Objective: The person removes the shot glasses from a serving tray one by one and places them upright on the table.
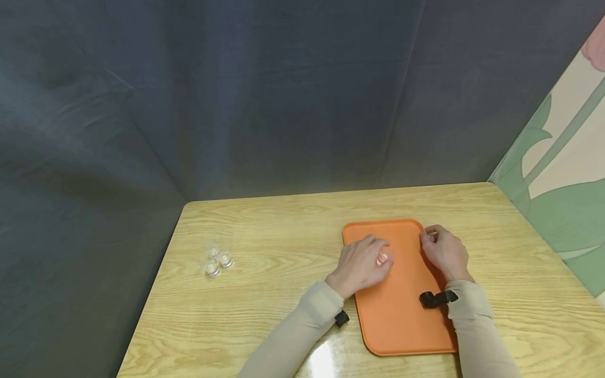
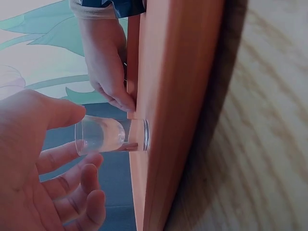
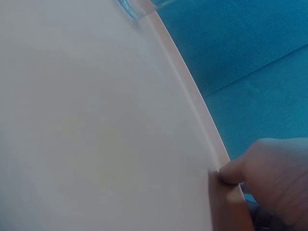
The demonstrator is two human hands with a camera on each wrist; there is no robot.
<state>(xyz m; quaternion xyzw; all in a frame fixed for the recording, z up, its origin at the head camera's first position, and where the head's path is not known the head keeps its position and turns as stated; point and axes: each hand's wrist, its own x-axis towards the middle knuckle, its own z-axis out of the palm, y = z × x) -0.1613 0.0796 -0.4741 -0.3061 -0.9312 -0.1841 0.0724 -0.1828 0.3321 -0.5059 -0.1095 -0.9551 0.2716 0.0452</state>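
Note:
My left hand (image 1: 360, 265) is over the left part of an orange tray (image 1: 402, 320). Its thumb and forefinger pinch a small clear shot glass (image 2: 101, 134) near the rim, while the other fingers hang loosely curled below. The glass is upright, its thick base right at the tray's surface in the left wrist view. At the tray's far right edge, my right hand (image 1: 445, 253) grips the raised rim, with the thumb (image 3: 232, 172) on the inner side.
Three more clear shot glasses (image 1: 218, 262) stand close together on the left of the wooden table (image 1: 274, 236). A dark curtain (image 1: 293, 100) hangs behind the table. To the right is a wall with painted leaves (image 1: 572, 210).

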